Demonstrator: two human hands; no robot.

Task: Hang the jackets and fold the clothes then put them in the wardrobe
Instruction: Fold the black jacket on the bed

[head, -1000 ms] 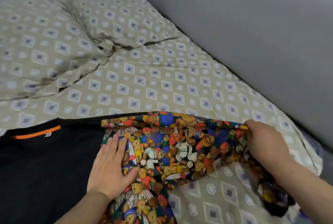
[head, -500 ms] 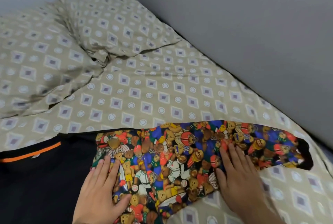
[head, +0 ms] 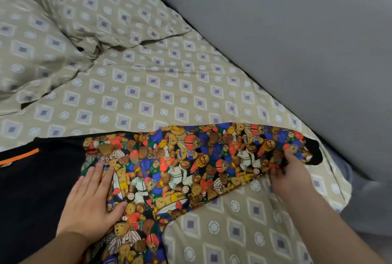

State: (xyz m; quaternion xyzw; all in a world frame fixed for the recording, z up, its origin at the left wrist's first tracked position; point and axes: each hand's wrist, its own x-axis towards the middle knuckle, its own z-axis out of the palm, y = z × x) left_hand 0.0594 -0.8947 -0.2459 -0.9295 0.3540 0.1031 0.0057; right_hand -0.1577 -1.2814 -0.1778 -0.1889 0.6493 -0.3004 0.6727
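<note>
I'm looking down at the bed sheet (head: 148, 94), beige with a diamond-and-ring pattern, and it carries everything here. Across the lower middle of the frame lies the teddy-bear print garment (head: 191, 168), spread flat on the sheet. One long sleeve-like part runs out toward the right of the frame and ends in a black cuff (head: 314, 153).

The left hand (head: 91, 204) sits at lower left, palm down, fingers straight and close together. It presses the print fabric flat right where it meets the black garment (head: 38, 189). Its thumb spreads out to the side, also on the print.

Over at right of centre, the right hand (head: 290, 176) has the sleeve end. The thumb lies on top of the fabric just short of the cuff and the other fingers curl under the lower edge. So that's a pinch on the print cloth, which bunches a little there.

The black garment fills the lower left corner, with an orange strip (head: 20, 156) near the left edge. Whether black and print are one piece of clothing, I can't tell from here.

In the upper middle, a pillow (head: 101, 9) in the same patterned fabric lies on the bed. A second pillow (head: 31, 51) touches it at far left, both slightly blurred. A plain grey surface (head: 297, 40) takes the whole upper right, running diagonally along the bed's edge.
</note>
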